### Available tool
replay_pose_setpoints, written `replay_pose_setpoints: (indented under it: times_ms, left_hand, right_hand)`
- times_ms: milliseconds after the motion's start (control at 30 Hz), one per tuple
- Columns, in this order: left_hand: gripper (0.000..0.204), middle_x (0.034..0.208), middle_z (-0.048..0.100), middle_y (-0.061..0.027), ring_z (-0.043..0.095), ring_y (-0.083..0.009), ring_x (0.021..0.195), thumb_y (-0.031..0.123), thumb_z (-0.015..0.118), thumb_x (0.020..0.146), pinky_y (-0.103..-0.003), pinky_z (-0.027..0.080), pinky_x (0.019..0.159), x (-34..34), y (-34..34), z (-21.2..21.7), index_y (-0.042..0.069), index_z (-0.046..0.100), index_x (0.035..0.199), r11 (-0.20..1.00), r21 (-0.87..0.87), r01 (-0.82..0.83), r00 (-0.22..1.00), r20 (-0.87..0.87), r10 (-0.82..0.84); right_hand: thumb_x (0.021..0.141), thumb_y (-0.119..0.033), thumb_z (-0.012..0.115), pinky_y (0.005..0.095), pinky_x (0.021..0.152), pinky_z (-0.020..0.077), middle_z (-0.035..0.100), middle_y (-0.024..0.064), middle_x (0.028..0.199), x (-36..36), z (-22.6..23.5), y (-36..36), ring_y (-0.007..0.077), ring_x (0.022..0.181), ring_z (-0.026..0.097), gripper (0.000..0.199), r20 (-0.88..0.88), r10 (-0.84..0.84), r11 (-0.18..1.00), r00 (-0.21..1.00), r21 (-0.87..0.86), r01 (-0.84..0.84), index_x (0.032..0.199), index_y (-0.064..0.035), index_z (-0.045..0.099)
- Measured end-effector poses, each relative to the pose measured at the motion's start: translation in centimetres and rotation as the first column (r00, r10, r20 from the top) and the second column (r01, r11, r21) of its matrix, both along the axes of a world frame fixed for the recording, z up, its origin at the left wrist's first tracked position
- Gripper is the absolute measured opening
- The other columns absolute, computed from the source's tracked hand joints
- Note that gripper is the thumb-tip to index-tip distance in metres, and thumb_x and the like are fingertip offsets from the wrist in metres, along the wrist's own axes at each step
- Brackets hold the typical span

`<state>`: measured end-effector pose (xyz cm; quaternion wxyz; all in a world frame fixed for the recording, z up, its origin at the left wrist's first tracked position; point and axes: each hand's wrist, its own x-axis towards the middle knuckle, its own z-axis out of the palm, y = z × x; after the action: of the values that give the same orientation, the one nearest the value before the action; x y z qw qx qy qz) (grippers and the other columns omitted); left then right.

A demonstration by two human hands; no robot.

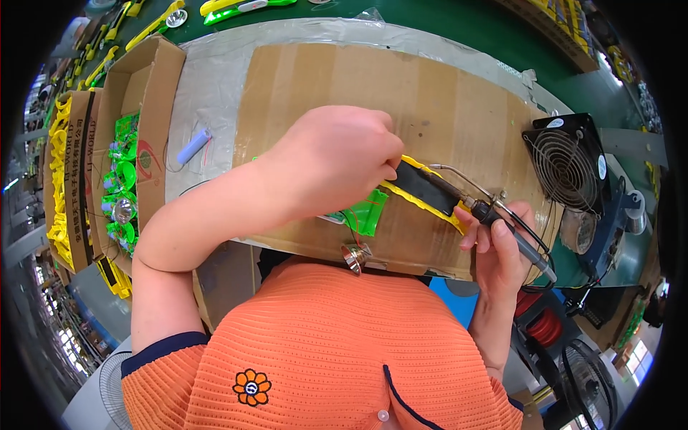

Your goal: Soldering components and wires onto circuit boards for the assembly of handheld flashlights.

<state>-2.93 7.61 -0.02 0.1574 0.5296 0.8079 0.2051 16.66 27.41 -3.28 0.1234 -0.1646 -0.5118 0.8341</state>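
Note:
My left hand (340,154) is closed, its fingers pressed against the near-left end of a long yellow-and-black plastic casing (423,185); the fingertips are partly hidden. My right hand (502,244) grips a soldering iron (527,247) with a thin metal feed tube (459,172). The iron's tip lies over the casing's black middle, close to my left fingers. Partly under my left wrist is a green plastic housing (369,213) with red wires. A shiny reflector cup (353,258) sits beside it at the board's near edge.
A cardboard sheet (315,79) covers the table. To the left stand a carton (154,93) of green parts and a box of yellow casings (61,186). A blue cylindrical battery (193,146) with wires lies near them. On the right are a black fan (566,161) and a solder spool (635,215).

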Motion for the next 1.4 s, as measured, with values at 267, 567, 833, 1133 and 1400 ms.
replay_pose_setpoints:
  times_ms: [267, 567, 833, 1133, 1400]
  left_hand:
    - [0.007, 0.081, 0.064, -0.0090, 0.064, -0.0297, 0.080, 0.011, 0.070, 0.079, -0.040, 0.051, 0.070, -1.0, -0.5, -0.1, 0.007, 0.072, 0.084, 0.999, 0.038, 0.039, 0.997, 0.064, -0.041]
    - [0.007, 0.077, 0.065, -0.0110, 0.064, -0.0306, 0.079, 0.010, 0.067, 0.077, -0.042, 0.051, 0.070, -2.3, 1.2, 0.7, 0.005, 0.072, 0.078, 0.983, -0.163, 0.082, 0.974, 0.223, -0.044]
    - [0.009, 0.077, 0.066, -0.0126, 0.063, -0.0326, 0.081, 0.011, 0.064, 0.076, -0.044, 0.051, 0.072, -1.6, 1.5, 0.5, 0.004, 0.070, 0.076, 0.986, -0.156, 0.054, 0.997, 0.067, -0.044]
    - [0.008, 0.073, 0.063, -0.0135, 0.062, -0.0319, 0.073, 0.010, 0.065, 0.077, -0.043, 0.050, 0.068, -1.9, 1.4, 0.3, 0.003, 0.068, 0.080, 0.991, -0.110, 0.079, 0.991, 0.116, -0.066]
    - [0.021, 0.080, 0.060, -0.0089, 0.059, -0.0226, 0.072, 0.007, 0.071, 0.075, -0.036, 0.048, 0.065, -2.7, 1.2, 0.0, 0.004, 0.066, 0.096, 0.999, -0.034, 0.010, 0.982, 0.189, -0.003]
  right_hand:
    - [0.092, 0.000, 0.057, 0.0363, 0.061, 0.0572, 0.062, 0.0165, 0.077, -0.4, 0.6, -0.2, 0.0180, 0.059, 0.059, 0.014, 0.088, 0.026, 0.999, 0.996, 0.041, -0.030, 0.101, 0.0010, 0.046]
    - [0.091, 0.001, 0.060, 0.0340, 0.058, 0.0563, 0.062, 0.0135, 0.075, -0.7, 1.0, -0.5, 0.0172, 0.058, 0.059, 0.015, 0.158, 0.015, 0.998, 0.987, 0.060, -0.025, 0.099, 0.0009, 0.047]
    - [0.090, 0.003, 0.061, 0.0322, 0.059, 0.0561, 0.063, 0.0119, 0.076, -1.1, 1.3, -0.4, 0.0165, 0.059, 0.062, 0.015, 0.203, 0.058, 0.995, 0.977, 0.072, -0.074, 0.097, 0.0009, 0.048]
    - [0.091, 0.002, 0.059, 0.0325, 0.060, 0.0573, 0.063, 0.0130, 0.076, -0.3, 0.5, -0.1, 0.0172, 0.059, 0.062, 0.014, 0.151, 0.009, 0.998, 0.988, 0.057, -0.018, 0.098, 0.0004, 0.048]
    - [0.095, -0.007, 0.057, 0.0342, 0.063, 0.0544, 0.063, 0.0231, 0.083, 0.5, 0.0, 0.4, 0.0194, 0.065, 0.060, 0.018, -0.089, -0.143, 0.984, 0.986, 0.090, 0.151, 0.108, -0.0031, 0.045]
